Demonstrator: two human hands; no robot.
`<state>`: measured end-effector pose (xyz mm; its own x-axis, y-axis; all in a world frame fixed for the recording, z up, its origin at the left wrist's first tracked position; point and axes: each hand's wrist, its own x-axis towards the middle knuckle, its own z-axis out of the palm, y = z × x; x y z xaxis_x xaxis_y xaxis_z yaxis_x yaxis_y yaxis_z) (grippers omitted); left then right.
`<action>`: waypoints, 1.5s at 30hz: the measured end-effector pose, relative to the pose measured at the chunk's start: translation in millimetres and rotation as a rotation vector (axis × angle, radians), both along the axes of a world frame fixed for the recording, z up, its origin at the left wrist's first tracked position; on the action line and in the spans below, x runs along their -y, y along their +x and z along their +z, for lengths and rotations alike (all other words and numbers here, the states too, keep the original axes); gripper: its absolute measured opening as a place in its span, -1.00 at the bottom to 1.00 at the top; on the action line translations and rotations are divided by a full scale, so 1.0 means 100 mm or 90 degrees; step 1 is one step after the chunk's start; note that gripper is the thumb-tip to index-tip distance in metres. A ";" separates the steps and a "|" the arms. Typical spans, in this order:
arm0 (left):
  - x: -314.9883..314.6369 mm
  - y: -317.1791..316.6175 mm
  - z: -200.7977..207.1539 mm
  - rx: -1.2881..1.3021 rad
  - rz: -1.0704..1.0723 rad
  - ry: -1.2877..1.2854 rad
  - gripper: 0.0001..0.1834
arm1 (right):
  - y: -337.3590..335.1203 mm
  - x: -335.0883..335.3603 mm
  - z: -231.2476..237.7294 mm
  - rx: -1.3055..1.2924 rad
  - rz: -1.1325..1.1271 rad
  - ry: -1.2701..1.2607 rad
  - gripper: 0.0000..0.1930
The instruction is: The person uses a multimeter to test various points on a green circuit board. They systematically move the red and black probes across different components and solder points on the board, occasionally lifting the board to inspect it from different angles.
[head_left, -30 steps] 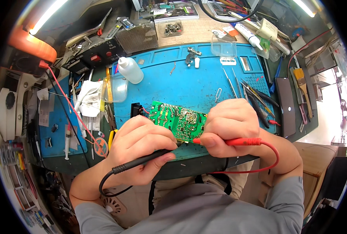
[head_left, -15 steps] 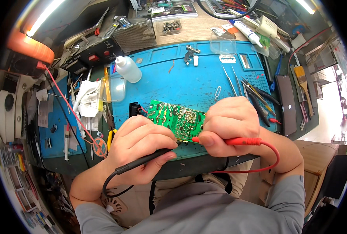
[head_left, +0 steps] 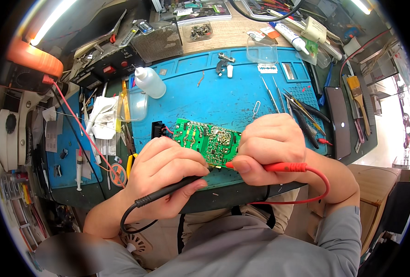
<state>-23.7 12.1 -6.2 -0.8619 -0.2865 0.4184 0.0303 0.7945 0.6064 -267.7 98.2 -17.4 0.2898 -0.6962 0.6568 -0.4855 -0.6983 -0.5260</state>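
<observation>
green circuit board [head_left: 208, 141] on blue mat [head_left: 223, 99] | left hand [head_left: 165, 173] grip pinching black probe [head_left: 168, 191] | right hand [head_left: 269, 147] grip pinching red probe [head_left: 278, 166]

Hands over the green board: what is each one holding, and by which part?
The left hand grips a black probe along its handle; the right hand grips a red probe near its front. Both tips meet the green circuit board.

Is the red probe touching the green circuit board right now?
Touching. The head view shows the red probe, held in the right hand, with its tip meeting the green circuit board at the near edge.
</observation>
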 end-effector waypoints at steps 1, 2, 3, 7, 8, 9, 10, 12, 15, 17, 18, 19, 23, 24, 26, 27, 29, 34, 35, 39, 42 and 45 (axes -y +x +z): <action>0.00 0.00 0.01 0.002 0.001 0.001 -0.76 | 0.00 0.00 -0.01 0.002 -0.001 -0.002 -0.80; -0.01 0.00 0.01 0.003 0.002 0.002 -0.76 | 0.00 0.00 -0.02 0.003 -0.002 -0.005 -0.80; -0.02 -0.01 0.01 0.004 0.002 0.002 -0.76 | 0.00 0.00 -0.02 0.008 -0.011 -0.007 -0.76; -0.01 0.01 -0.01 -0.005 -0.005 0.004 -0.81 | 0.04 0.00 0.01 -0.014 -0.034 -0.011 -0.64; 0.02 0.04 0.00 0.000 0.000 -0.009 -0.84 | 0.06 0.03 0.01 -0.021 -0.030 -0.025 -0.64; 0.03 0.04 -0.02 -0.014 -0.012 0.000 -0.82 | 0.07 0.00 -0.02 -0.029 -0.035 -0.031 -0.65; 0.02 0.08 0.01 -0.008 -0.008 0.005 -0.80 | 0.05 0.01 0.01 -0.052 -0.005 -0.007 -0.69; 0.01 0.07 0.00 -0.036 -0.009 0.024 -0.76 | 0.06 0.02 0.01 -0.038 0.002 -0.015 -0.77; -0.04 0.07 0.04 -0.030 0.003 0.038 -0.74 | 0.08 0.02 -0.01 -0.032 -0.003 -0.052 -0.82; -0.07 0.08 -0.01 -0.036 0.005 0.044 -0.75 | 0.06 -0.02 -0.01 -0.047 -0.009 -0.035 -0.82; -0.07 0.10 0.00 -0.037 0.004 0.047 -0.75 | 0.07 -0.01 -0.02 -0.040 -0.007 -0.035 -0.81; -0.07 0.10 0.00 -0.035 0.006 0.045 -0.75 | 0.07 -0.01 -0.03 -0.039 -0.011 -0.036 -0.81; -0.08 0.07 0.01 -0.026 0.007 0.038 -0.76 | 0.05 -0.01 -0.03 -0.035 -0.020 -0.037 -0.80; -0.07 0.07 0.00 -0.024 0.007 0.036 -0.76 | 0.04 -0.01 -0.02 -0.034 -0.020 -0.036 -0.79; -0.08 0.06 0.00 -0.026 0.007 0.038 -0.76 | 0.03 -0.01 -0.02 -0.037 -0.017 -0.031 -0.79; -0.08 0.06 0.00 -0.027 0.007 0.038 -0.76 | 0.03 -0.02 -0.01 -0.038 -0.016 -0.029 -0.79; -0.08 0.08 0.00 -0.025 0.010 0.036 -0.77 | 0.04 -0.02 -0.02 -0.041 -0.016 -0.026 -0.80; -0.07 0.09 0.00 -0.030 0.007 0.034 -0.76 | 0.05 -0.03 -0.02 -0.041 -0.019 -0.027 -0.80; -0.07 0.08 0.00 -0.029 0.006 0.035 -0.76 | 0.05 -0.02 -0.03 -0.037 -0.017 -0.029 -0.80; -0.02 0.05 0.06 -0.014 0.001 0.028 -0.77 | 0.03 0.03 0.01 -0.044 -0.003 -0.027 -0.76; 0.00 0.08 0.02 -0.007 0.003 0.010 -0.77 | 0.06 0.01 0.03 -0.050 -0.014 -0.003 -0.69; -0.02 0.03 0.01 0.006 0.010 -0.006 -0.78 | 0.05 0.00 0.00 -0.030 -0.027 -0.025 -0.67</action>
